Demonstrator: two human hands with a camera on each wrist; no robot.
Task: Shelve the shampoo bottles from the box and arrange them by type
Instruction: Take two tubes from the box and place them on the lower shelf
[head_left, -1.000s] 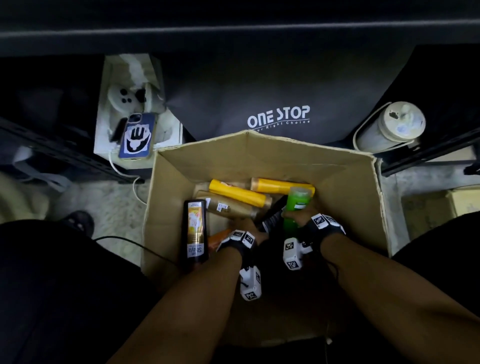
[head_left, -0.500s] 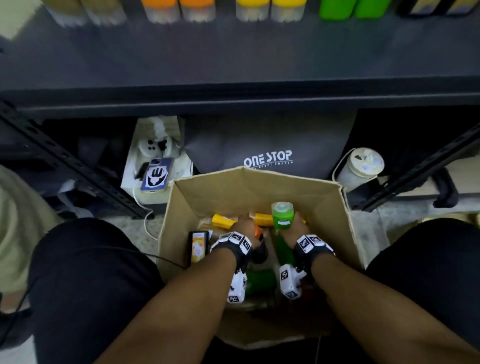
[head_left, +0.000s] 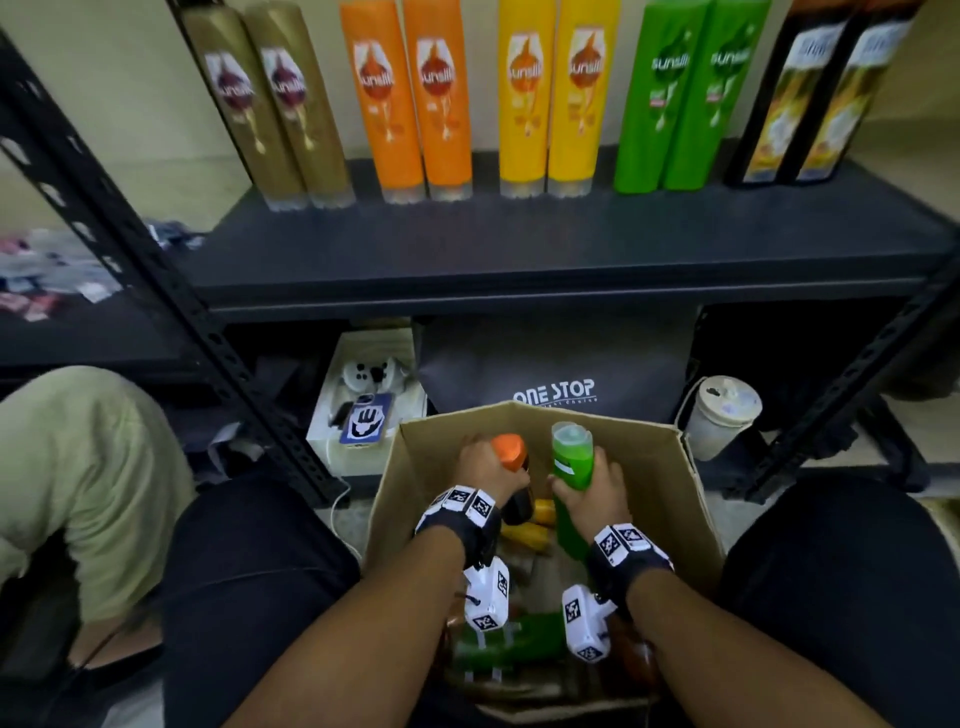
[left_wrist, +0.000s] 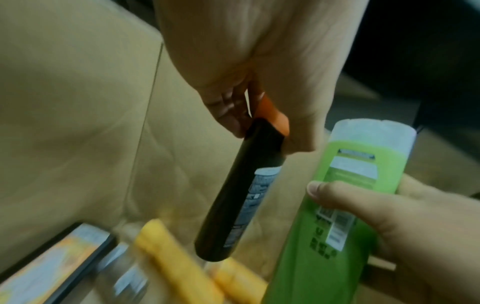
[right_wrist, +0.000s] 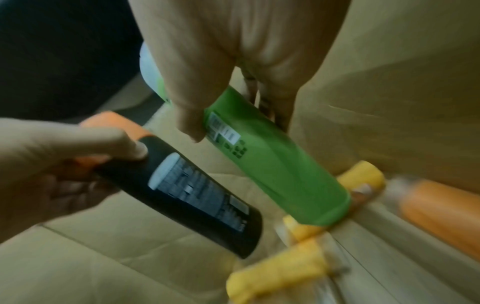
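My left hand grips a black bottle with an orange cap by its cap end, above the open cardboard box. The black bottle hangs cap-up in the left wrist view. My right hand holds a green bottle upright beside it, thumb across its back label. Yellow bottles and another green bottle lie in the box. On the shelf stand pairs of gold, orange, yellow, green and black bottles.
A grey "ONE STOP" bag sits behind the box under the shelf. Left of it a white box carries a phone. A white lidded cup stands at the right. Black slanted shelf posts flank the box. My knees border it.
Both hands have risen out of the box with their bottles, the black one and the green one. My head has tilted up, bringing the shelf with its bottle row into sight.
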